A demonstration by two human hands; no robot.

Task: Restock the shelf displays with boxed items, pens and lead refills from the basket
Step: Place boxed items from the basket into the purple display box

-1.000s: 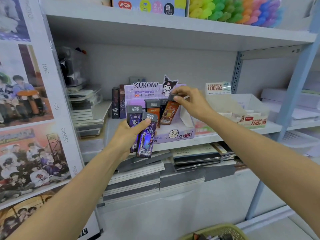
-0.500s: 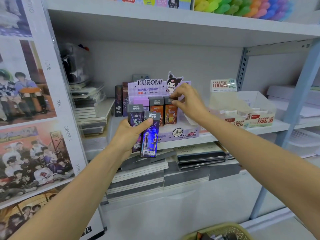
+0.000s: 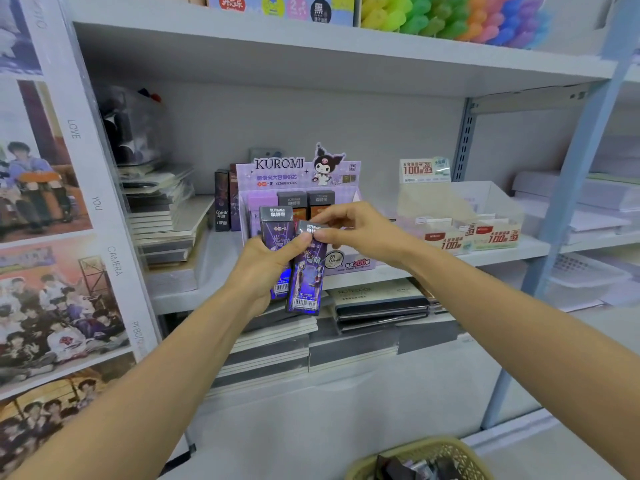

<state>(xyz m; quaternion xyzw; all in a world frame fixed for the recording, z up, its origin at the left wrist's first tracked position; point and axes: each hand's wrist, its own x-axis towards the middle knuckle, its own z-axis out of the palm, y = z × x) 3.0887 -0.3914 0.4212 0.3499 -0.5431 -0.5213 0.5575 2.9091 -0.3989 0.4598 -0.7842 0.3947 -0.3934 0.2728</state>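
— Shelf [image 3: 512, 251] ahead; what's nearest?
— Basket [image 3: 417, 446] rim, low by me. Above it my left hand [image 3: 263, 268] grips two purple refill boxes [image 3: 306, 270]; my right hand [image 3: 363, 233] pinches the front one's top. Behind, on that shelf, the Kuromi display [image 3: 294, 176].

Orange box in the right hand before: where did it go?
The right hand slotted the orange lead-refill box into the lilac cardboard Kuromi display, let go, then drew back to the left hand and pinches the top of the front purple lead-refill box. The left hand kept gripping it and the rear purple box; the display stayed put.
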